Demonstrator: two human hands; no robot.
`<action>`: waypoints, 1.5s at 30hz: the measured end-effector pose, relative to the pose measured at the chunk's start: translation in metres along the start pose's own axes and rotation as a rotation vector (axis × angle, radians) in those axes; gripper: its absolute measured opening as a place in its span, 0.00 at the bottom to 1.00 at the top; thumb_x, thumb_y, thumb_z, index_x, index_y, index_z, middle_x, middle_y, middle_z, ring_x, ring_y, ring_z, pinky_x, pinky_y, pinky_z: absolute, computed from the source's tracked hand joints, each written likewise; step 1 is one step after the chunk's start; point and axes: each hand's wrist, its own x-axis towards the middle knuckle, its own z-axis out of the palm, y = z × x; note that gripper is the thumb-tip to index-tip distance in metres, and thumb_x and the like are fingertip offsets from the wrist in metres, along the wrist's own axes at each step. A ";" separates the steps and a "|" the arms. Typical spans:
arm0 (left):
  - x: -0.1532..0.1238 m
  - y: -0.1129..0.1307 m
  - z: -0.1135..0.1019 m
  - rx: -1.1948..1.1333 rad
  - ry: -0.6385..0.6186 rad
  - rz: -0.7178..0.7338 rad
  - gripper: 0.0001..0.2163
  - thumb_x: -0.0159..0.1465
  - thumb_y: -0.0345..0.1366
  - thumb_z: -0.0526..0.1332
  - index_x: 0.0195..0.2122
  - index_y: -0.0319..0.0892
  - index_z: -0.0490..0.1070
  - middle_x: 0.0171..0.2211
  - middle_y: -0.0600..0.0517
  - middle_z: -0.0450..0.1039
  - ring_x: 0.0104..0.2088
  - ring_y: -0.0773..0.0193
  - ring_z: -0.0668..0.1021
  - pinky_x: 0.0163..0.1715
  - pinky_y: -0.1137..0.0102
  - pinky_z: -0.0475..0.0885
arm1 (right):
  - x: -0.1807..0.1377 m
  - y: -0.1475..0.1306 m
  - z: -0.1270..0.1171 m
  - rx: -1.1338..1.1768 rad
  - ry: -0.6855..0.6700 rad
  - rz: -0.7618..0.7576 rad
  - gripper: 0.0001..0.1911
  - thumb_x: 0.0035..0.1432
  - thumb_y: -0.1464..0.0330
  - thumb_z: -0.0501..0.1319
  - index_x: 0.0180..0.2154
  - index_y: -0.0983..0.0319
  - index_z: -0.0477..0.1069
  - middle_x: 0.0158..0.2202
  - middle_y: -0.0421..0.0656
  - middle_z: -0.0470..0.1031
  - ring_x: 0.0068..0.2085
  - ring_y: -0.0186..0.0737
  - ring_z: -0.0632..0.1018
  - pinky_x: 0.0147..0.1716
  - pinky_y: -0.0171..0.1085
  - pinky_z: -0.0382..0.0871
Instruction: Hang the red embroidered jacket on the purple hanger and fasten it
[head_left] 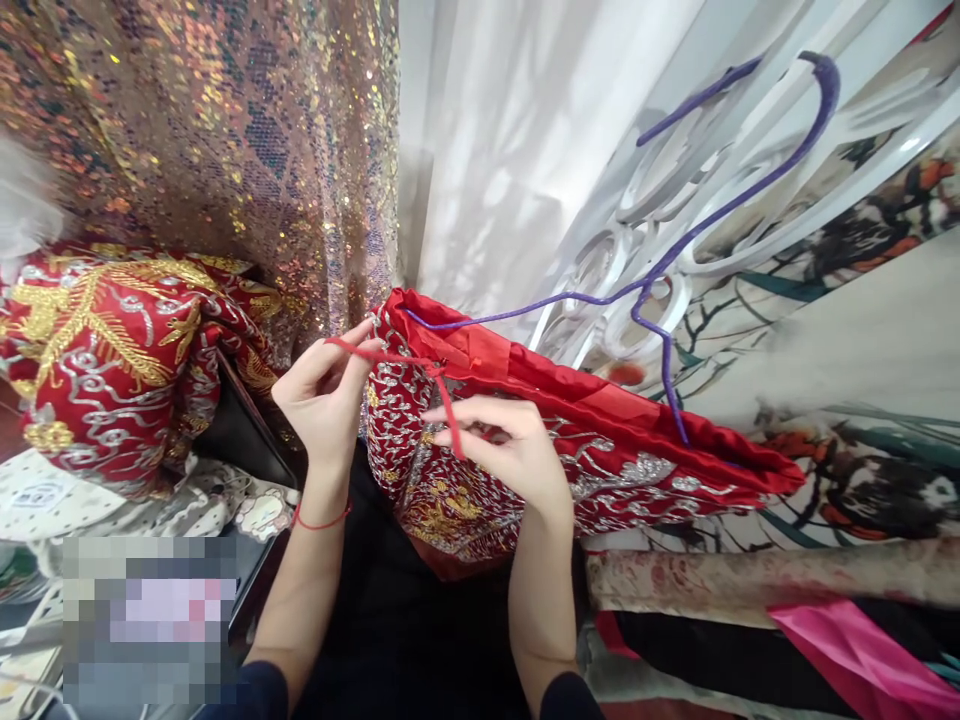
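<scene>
A red embroidered skirt-like garment (pixel 480 500) with silver and gold patterns hangs in front of me, its red satin waist opening upward. A purple wire hanger (pixel 577 298) sits inside that opening. Red cord (pixel 405 357) comes out at the waistband. My left hand (pixel 322 395) pinches one length of it between thumb and finger, at the garment's left end. Just right of it, my right hand (pixel 514 445) has the other hanging length (pixel 452 415) between thumb and fingers. Between the hands the two lengths meet near the waistband.
Another red garment with gold embroidery (pixel 112 370) is heaped at the left. A sequined curtain (pixel 225 150) hangs behind it. White ornate scrollwork (pixel 600 260) stands behind the hanger. Pink and black cloth (pixel 847 650) lies at lower right; a polka-dot item (pixel 67 500) is at lower left.
</scene>
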 end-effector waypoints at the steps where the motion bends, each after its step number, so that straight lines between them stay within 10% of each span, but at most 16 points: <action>1: 0.001 0.001 0.000 -0.112 -0.088 -0.032 0.08 0.63 0.45 0.69 0.32 0.47 0.84 0.23 0.55 0.71 0.22 0.71 0.67 0.23 0.73 0.62 | 0.001 0.000 0.002 0.047 0.060 -0.007 0.09 0.66 0.64 0.63 0.43 0.57 0.82 0.28 0.37 0.79 0.28 0.32 0.78 0.27 0.31 0.71; 6: 0.007 0.013 -0.004 -0.237 -0.803 -0.161 0.11 0.55 0.43 0.76 0.24 0.43 0.81 0.22 0.54 0.69 0.24 0.70 0.69 0.23 0.73 0.64 | 0.007 -0.002 0.006 -0.124 0.255 -0.129 0.11 0.68 0.67 0.61 0.48 0.55 0.81 0.32 0.39 0.78 0.31 0.31 0.76 0.30 0.32 0.72; 11: 0.010 0.022 -0.004 -0.201 -0.911 -0.176 0.10 0.52 0.40 0.77 0.28 0.42 0.80 0.28 0.54 0.73 0.29 0.69 0.72 0.28 0.74 0.67 | 0.009 0.001 -0.001 -0.378 0.070 -0.295 0.12 0.69 0.70 0.58 0.46 0.58 0.81 0.38 0.42 0.76 0.36 0.31 0.77 0.37 0.32 0.73; 17: 0.005 0.019 -0.002 -0.214 -0.861 -0.289 0.10 0.57 0.43 0.74 0.30 0.42 0.80 0.32 0.51 0.74 0.30 0.68 0.72 0.29 0.72 0.66 | 0.011 -0.001 0.003 -0.592 0.125 -0.251 0.12 0.71 0.69 0.56 0.48 0.59 0.77 0.41 0.43 0.78 0.39 0.33 0.79 0.37 0.32 0.73; 23: 0.001 0.010 0.006 -0.228 -0.526 -0.393 0.12 0.65 0.47 0.67 0.36 0.44 0.74 0.28 0.56 0.71 0.25 0.72 0.72 0.28 0.74 0.69 | 0.010 -0.001 0.007 -0.557 0.441 -0.130 0.07 0.69 0.71 0.57 0.41 0.61 0.74 0.37 0.42 0.78 0.36 0.34 0.78 0.36 0.33 0.72; 29: 0.008 0.001 0.011 0.018 -0.301 -0.161 0.14 0.67 0.49 0.64 0.38 0.43 0.72 0.31 0.54 0.75 0.31 0.68 0.78 0.33 0.74 0.72 | 0.004 -0.001 0.000 -0.655 0.579 -0.055 0.08 0.70 0.70 0.54 0.41 0.61 0.72 0.37 0.42 0.78 0.34 0.33 0.77 0.33 0.33 0.70; 45: 0.026 -0.016 -0.005 0.168 -0.238 -0.077 0.13 0.67 0.48 0.64 0.37 0.43 0.75 0.33 0.53 0.76 0.34 0.68 0.77 0.33 0.74 0.70 | -0.001 0.010 0.001 -0.599 0.767 -0.019 0.08 0.70 0.67 0.54 0.39 0.60 0.71 0.36 0.42 0.75 0.26 0.30 0.77 0.26 0.33 0.71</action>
